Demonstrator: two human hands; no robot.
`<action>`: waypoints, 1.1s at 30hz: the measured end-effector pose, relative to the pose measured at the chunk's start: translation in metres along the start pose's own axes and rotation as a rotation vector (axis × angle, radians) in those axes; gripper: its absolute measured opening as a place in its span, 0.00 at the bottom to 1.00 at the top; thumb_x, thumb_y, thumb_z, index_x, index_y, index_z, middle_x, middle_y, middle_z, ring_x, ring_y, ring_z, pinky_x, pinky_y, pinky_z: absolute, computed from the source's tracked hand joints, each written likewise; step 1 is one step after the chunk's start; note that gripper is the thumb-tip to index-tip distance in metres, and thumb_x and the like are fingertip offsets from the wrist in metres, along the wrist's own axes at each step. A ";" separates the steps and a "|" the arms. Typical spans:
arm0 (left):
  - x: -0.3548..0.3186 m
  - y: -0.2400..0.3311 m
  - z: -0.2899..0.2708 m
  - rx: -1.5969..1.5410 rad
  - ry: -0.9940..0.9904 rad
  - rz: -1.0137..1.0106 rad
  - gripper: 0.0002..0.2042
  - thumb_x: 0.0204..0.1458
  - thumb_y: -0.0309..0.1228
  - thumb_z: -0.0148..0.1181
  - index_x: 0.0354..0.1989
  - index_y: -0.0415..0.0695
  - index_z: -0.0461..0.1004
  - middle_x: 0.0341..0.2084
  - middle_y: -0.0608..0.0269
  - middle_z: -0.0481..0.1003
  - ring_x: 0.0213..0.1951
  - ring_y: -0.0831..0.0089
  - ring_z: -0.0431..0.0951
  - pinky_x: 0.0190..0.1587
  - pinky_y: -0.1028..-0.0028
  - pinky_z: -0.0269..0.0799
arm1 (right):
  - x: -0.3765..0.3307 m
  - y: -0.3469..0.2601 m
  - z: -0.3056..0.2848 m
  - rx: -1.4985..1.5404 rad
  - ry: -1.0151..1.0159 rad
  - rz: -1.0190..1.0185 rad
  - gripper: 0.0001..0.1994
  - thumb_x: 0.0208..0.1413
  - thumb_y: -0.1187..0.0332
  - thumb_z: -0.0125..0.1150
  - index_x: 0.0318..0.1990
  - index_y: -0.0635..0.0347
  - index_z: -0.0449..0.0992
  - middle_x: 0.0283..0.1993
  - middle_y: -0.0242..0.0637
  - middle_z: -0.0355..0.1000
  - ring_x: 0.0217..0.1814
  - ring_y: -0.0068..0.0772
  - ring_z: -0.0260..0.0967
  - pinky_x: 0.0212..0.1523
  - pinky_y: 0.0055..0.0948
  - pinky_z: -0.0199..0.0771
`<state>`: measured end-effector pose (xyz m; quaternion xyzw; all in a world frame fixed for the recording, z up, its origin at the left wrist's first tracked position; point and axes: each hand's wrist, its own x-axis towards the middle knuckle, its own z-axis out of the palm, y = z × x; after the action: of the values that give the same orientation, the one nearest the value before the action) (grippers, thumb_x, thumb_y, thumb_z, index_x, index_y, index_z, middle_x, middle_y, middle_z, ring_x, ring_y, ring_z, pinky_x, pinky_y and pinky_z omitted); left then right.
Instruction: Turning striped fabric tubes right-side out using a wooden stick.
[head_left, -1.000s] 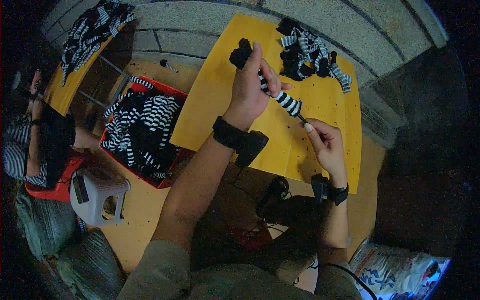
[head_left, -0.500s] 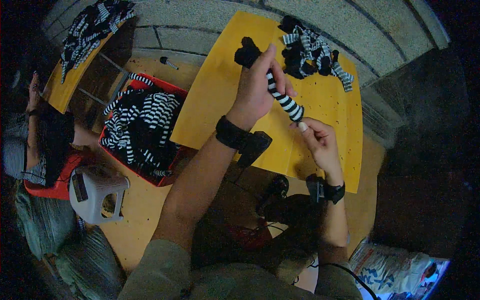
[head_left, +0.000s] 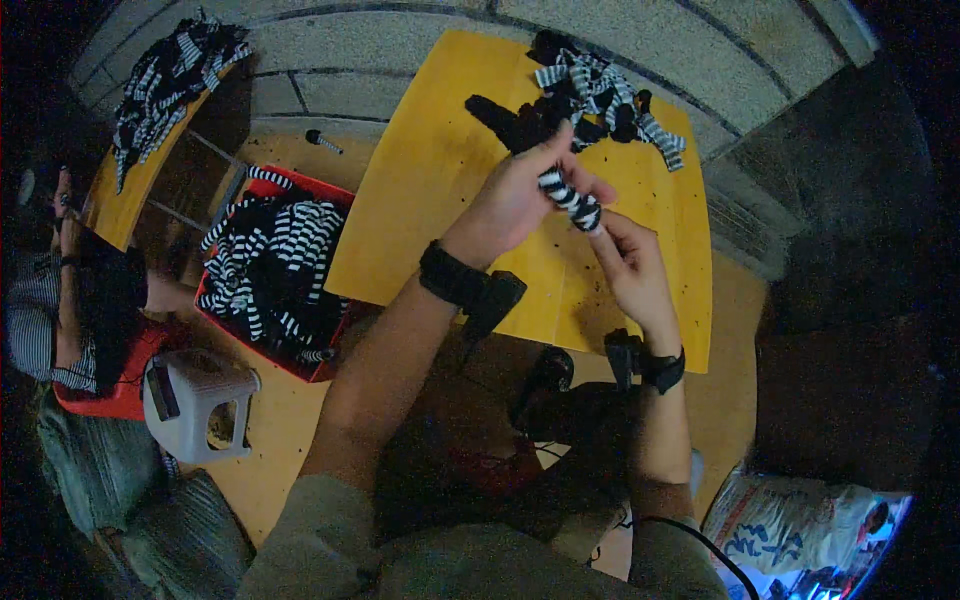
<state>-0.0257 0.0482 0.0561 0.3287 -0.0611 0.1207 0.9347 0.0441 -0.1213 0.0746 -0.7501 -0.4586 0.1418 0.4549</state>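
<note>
Bearing large blue characters, a pale sack (head_left: 800, 505) sits at the lower right. The left grip (head_left: 508, 205), its thumb pointing forward, is wrapped around a black-and-white striped knit piece (head_left: 572, 202) held above the yellow tabletop (head_left: 400, 190). The right grip (head_left: 642, 278) pinches the piece's near end between thumb and curled fingers. Both forearms (head_left: 375, 375) reach forward, with a black band (head_left: 450, 274) strapped round the left wrist.

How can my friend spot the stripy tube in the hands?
Find the yellow table in the middle. Above it, the left hand and right hand hold a striped tube. It's held up, while the striped pile lies at the table's far edge.
</note>
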 end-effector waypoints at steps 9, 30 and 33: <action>-0.006 0.038 -0.007 0.502 0.114 0.532 0.19 0.60 0.39 0.49 0.52 0.37 0.66 0.37 0.60 0.76 0.38 0.73 0.76 0.47 0.72 0.71 | -0.008 0.013 -0.017 0.859 -0.400 0.373 0.15 0.65 0.59 0.42 0.37 0.60 0.71 0.16 0.19 0.50 0.14 0.13 0.42 0.14 0.18 0.41; -0.005 0.022 -0.010 0.743 0.560 0.588 0.12 0.59 0.34 0.51 0.28 0.38 0.72 0.22 0.73 0.71 0.24 0.85 0.67 0.28 0.81 0.64 | -0.004 0.000 0.009 0.435 -0.131 0.247 0.11 0.63 0.64 0.47 0.36 0.59 0.74 0.20 0.15 0.56 0.19 0.08 0.46 0.18 0.15 0.43; -0.002 0.021 -0.021 0.966 0.588 0.689 0.13 0.57 0.33 0.53 0.25 0.37 0.69 0.18 0.71 0.66 0.22 0.83 0.63 0.25 0.78 0.60 | -0.009 -0.006 0.017 0.410 -0.061 0.263 0.11 0.63 0.63 0.47 0.35 0.59 0.74 0.20 0.16 0.58 0.20 0.09 0.47 0.19 0.15 0.45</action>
<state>-0.0322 0.0764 0.0522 0.6260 0.1561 0.5111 0.5679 0.0251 -0.1180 0.0686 -0.6907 -0.3321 0.3127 0.5611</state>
